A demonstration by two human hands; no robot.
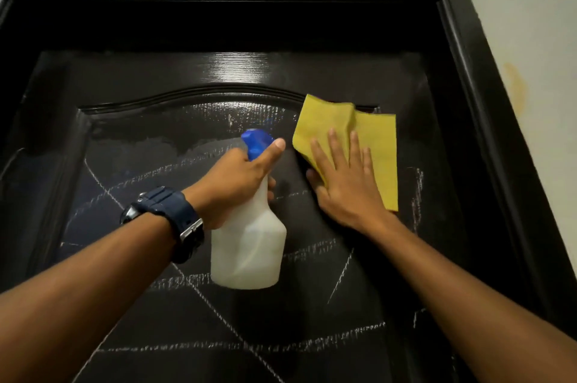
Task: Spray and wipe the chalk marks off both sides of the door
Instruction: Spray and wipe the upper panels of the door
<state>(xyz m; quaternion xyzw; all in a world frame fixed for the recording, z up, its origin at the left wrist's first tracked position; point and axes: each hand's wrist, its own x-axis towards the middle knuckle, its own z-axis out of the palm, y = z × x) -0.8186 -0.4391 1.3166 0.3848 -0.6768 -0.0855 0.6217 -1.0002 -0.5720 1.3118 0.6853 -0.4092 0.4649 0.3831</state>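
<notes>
A glossy black panelled door (pixel 218 70) fills the view. White chalk marks (pixel 218 314) cross its lower panel in lines and arcs. A wet, wiped band runs along the top of the panel. My left hand (pixel 237 183) grips the neck of a white spray bottle (pixel 249 251) with a blue nozzle (pixel 257 140), my forefinger lying along the trigger. My right hand (pixel 346 183) presses a yellow cloth (pixel 371 139) flat against the door with straight, spread fingers, just right of the bottle.
The black door frame (pixel 468 70) runs along the top and down the right side. A pale wall (pixel 530 39) with a yellowish stain lies beyond the frame on the right. I wear a dark blue watch (pixel 168 217) on my left wrist.
</notes>
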